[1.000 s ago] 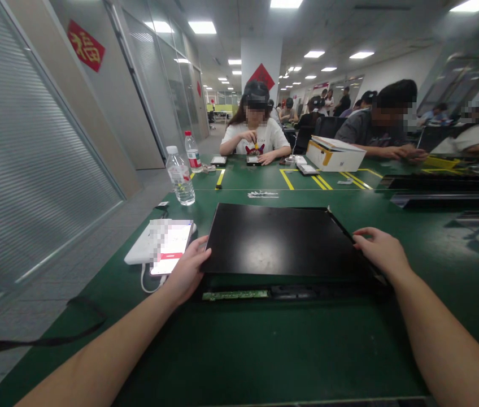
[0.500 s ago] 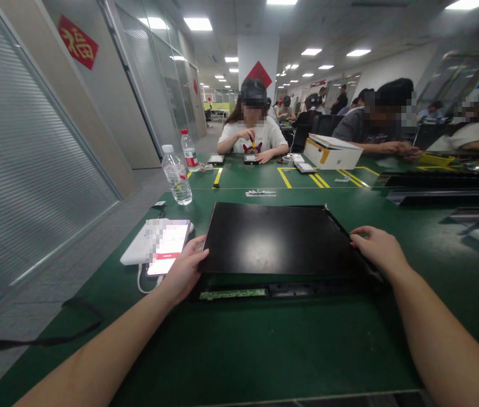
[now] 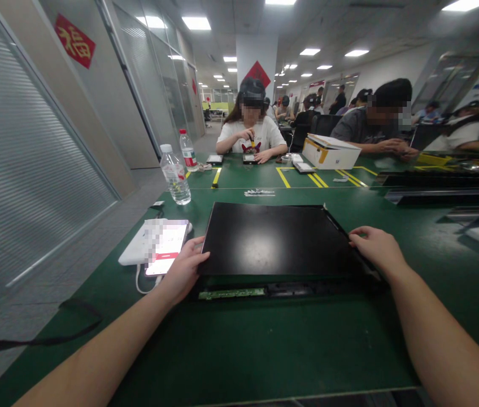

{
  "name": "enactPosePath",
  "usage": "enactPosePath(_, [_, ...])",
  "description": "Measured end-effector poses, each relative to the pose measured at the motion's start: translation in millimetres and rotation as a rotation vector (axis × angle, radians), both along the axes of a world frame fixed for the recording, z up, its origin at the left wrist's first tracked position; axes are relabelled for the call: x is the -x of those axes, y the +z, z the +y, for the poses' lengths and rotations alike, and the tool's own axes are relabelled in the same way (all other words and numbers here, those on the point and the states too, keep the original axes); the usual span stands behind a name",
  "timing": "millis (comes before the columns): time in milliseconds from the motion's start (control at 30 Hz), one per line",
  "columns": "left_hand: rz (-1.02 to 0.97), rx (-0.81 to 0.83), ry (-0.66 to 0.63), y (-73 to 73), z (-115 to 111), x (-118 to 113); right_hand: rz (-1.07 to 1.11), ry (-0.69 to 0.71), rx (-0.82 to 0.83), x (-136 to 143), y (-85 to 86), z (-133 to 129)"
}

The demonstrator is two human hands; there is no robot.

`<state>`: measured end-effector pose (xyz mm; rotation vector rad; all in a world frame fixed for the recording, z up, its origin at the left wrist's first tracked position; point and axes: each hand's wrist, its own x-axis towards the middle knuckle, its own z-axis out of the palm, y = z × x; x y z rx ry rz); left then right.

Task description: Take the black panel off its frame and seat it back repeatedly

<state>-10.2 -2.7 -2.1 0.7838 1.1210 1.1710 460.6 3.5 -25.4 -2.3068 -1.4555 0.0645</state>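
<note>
A flat black panel lies on the green table in front of me, its near edge raised a little over a black frame with a narrow green circuit strip. My left hand grips the panel's near left corner. My right hand holds the panel's right edge, fingers curled over it.
A lit phone lies on a white power bank left of the panel. Two water bottles stand farther back left. Across the table sit several people; a white box and black trays lie at the right.
Both hands stay on the panel; the view has shifted slightly, with nothing else visibly moved.
</note>
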Motion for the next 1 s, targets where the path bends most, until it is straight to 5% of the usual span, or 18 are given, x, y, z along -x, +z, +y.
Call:
enactPosePath(233, [0.035, 0.005, 0.006, 2.7, -1, -3, 0.039, -0.027, 0.094, 8, 9.5, -2])
enactPosePath(1000, [0.050, -0.042, -0.029, -2.0, -1, 0, -0.029, -0.010, 0.051, -2, -2.7, 2])
